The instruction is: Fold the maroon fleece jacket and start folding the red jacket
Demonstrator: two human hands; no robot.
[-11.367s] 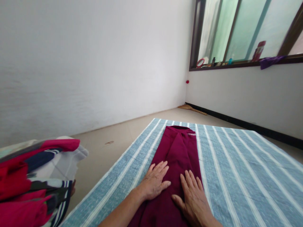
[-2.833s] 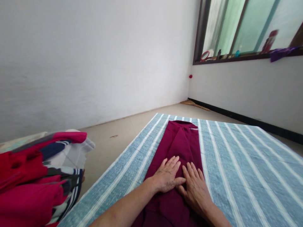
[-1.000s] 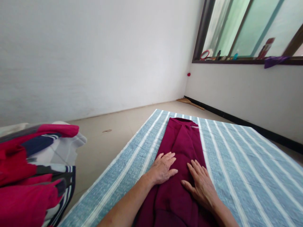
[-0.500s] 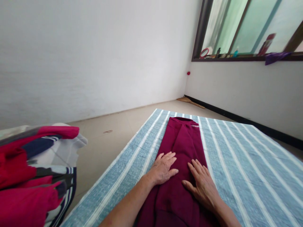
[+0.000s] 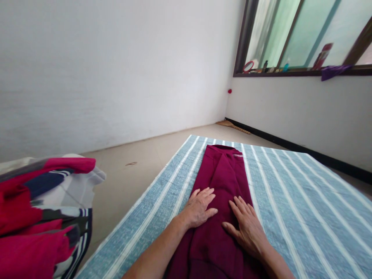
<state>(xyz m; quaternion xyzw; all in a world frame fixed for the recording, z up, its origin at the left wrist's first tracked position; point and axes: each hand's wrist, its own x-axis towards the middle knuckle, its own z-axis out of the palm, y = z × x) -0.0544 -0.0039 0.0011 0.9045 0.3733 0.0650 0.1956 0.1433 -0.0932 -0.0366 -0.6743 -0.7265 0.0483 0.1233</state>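
A dark maroon garment [image 5: 225,174] lies folded into a long narrow strip on a blue and white striped mat [image 5: 290,209]. My left hand [image 5: 199,207] rests flat on the garment's left side, fingers spread. My right hand [image 5: 247,226] lies flat on its right side, fingers stretched forward. Neither hand holds anything. The near end of the garment runs under my forearms and out of view.
A heap of red, navy and white clothes [image 5: 40,217] sits on the floor at the left. Bare tiled floor [image 5: 133,170] lies between heap and mat. White walls close the corner; a window sill [image 5: 290,69] at upper right carries small items and a purple cloth [image 5: 333,71].
Both hands stay flat on the maroon garment, shifting only slightly. Earlier they were pressed closer together at its middle; now they sit a little apart. The camera view has drifted slightly.
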